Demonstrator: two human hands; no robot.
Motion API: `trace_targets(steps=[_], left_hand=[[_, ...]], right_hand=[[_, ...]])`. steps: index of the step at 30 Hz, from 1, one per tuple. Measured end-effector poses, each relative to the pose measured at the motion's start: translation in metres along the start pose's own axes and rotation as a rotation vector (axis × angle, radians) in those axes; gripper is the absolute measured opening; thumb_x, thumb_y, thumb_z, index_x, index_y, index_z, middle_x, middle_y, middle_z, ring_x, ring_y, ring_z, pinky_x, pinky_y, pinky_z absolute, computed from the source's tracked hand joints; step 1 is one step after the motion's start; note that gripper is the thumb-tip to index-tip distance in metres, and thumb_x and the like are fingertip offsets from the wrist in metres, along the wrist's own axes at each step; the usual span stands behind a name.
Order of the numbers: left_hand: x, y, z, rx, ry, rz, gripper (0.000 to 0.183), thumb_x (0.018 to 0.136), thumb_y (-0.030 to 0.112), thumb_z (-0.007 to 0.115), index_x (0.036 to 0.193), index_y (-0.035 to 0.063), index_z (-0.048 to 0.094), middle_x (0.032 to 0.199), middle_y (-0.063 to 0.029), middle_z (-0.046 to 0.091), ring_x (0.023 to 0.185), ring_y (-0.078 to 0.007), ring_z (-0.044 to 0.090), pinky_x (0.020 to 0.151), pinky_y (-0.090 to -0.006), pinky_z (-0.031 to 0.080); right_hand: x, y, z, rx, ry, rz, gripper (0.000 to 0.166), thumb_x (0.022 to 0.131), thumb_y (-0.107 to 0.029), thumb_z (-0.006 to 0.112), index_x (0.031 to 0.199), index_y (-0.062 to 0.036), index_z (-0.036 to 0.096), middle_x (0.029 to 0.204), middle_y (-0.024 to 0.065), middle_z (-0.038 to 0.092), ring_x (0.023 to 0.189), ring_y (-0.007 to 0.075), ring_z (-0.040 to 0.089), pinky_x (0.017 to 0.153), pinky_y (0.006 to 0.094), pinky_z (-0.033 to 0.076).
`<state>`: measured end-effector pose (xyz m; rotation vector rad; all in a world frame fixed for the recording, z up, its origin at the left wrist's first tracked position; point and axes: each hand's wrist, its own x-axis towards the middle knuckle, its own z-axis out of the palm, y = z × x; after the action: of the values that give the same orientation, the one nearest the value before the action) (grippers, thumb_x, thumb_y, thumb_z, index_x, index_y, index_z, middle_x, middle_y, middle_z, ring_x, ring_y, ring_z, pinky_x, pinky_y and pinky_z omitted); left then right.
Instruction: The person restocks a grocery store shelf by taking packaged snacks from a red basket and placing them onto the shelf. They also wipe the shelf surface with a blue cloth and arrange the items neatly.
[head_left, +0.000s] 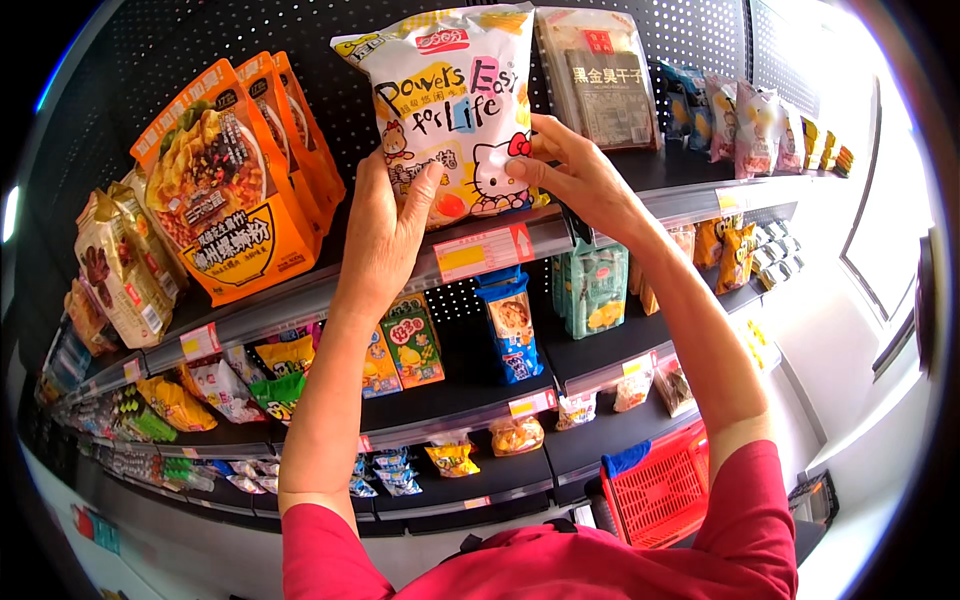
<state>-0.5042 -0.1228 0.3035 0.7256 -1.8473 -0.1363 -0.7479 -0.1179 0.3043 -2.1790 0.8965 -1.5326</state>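
A puffed white snack bag (457, 112) with printed lettering and a cartoon cat stands upright at the upper shelf, its lower edge by the shelf's front strip. My left hand (391, 214) grips its lower left side, thumb across the front. On the opposite side my right hand (574, 165) holds the lower right edge, thumb on the front and fingers partly hidden behind. Left of the bag stand several orange noodle pouches (232, 187). To its right, a clear-wrapped food pack (600, 82) leans against the perforated back panel.
A price label strip (484, 253) runs along the shelf edge below the bag. Lower shelves carry a blue snack packet (514, 326), green pouches (598, 289) and small boxes (412, 341). A red shopping basket (660, 487) sits at the lower right, near my right arm.
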Motion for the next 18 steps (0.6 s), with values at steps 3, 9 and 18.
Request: trace_targets(steps=[3, 9, 18], left_hand=[[-0.001, -0.001, -0.001, 0.018, -0.002, -0.010, 0.051, 0.104, 0.042, 0.054, 0.127, -0.0040, 0.051, 0.116, -0.0197, 0.054, 0.108, -0.0312, 0.059, 0.093, -0.0413, 0.048], [-0.005, 0.004, 0.000, 0.064, 0.059, -0.008, 0.062, 0.104, 0.046, 0.050, 0.141, -0.0032, 0.044, 0.131, -0.0229, 0.055, 0.122, -0.0328, 0.057, 0.102, -0.0402, 0.046], [-0.018, 0.014, 0.000, 0.071, 0.193, 0.035, 0.059, 0.106, 0.037, 0.051, 0.147, -0.0029, 0.037, 0.137, -0.0224, 0.050, 0.121, -0.0301, 0.056, 0.099, -0.0401, 0.047]], right_hand=[[-0.001, -0.002, 0.001, 0.028, 0.005, -0.011, 0.060, 0.095, -0.029, 0.071, 0.142, -0.0003, 0.047, 0.112, 0.0159, 0.071, 0.107, 0.0206, 0.066, 0.089, 0.0357, 0.053], [-0.005, 0.006, -0.007, -0.019, 0.074, -0.034, 0.063, 0.094, -0.030, 0.072, 0.144, 0.0002, 0.046, 0.117, 0.0183, 0.071, 0.111, 0.0227, 0.067, 0.090, 0.0362, 0.054], [-0.033, -0.014, -0.009, -0.130, 0.304, -0.107, 0.054, 0.093, -0.029, 0.073, 0.139, -0.0064, 0.055, 0.117, 0.0179, 0.069, 0.106, 0.0231, 0.067, 0.091, 0.0366, 0.054]])
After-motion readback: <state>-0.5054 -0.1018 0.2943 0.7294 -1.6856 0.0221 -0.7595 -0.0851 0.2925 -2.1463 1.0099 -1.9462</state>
